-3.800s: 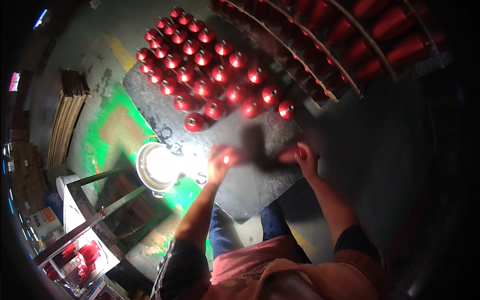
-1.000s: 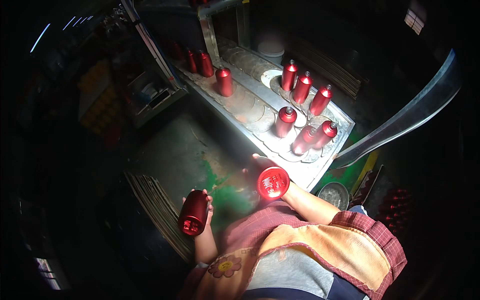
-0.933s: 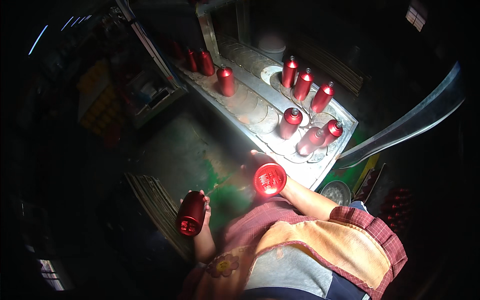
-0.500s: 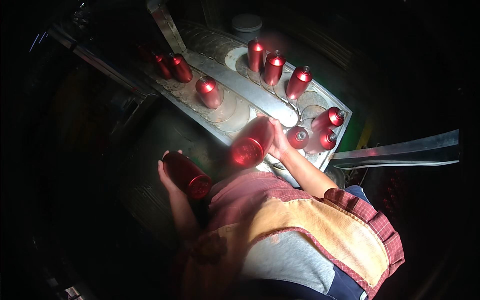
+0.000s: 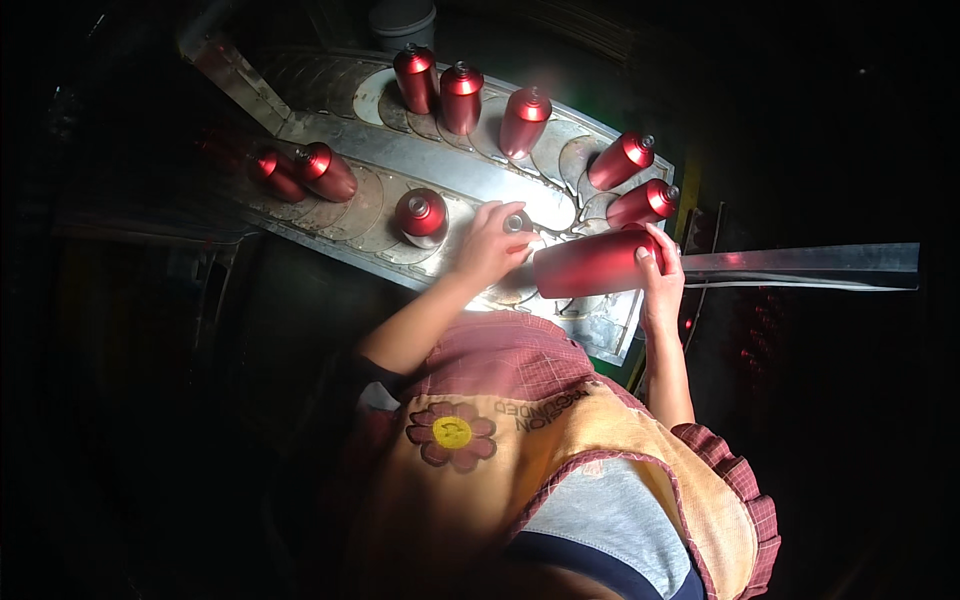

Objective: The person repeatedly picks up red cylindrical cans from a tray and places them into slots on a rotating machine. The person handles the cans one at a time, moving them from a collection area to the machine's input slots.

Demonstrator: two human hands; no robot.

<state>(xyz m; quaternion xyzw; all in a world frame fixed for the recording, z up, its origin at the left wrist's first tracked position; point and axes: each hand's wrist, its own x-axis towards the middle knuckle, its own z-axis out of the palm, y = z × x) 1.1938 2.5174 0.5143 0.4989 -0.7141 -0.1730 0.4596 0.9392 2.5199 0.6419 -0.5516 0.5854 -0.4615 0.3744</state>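
My left hand [image 5: 488, 246] is closed round the upper part of a red metal bottle, over the near side of a slatted conveyor. Only the bare neck [image 5: 515, 222] of that bottle shows clearly; fingers hide most of its body. My right hand [image 5: 662, 272] grips a second red bottle [image 5: 590, 264] by one end and holds it lying nearly level above the conveyor's right part. Fingers and thumb wrap that end, so its neck is not visible. Just left of my left hand, a red bottle [image 5: 421, 216] stands upright on the conveyor [image 5: 385, 240].
Several more red bottles stand on the far lane, such as one bottle [image 5: 525, 122], and two bottles show at left, including one [image 5: 326, 172]. A metal strip [image 5: 440, 160] divides the lanes. A metal rail [image 5: 800, 265] juts out right. Behind stands a pale bucket [image 5: 403, 25].
My left hand has brought its bottle up and right from beside the conveyor to over it. My right hand has moved right, turning its bottle nearly level. The view has shifted.
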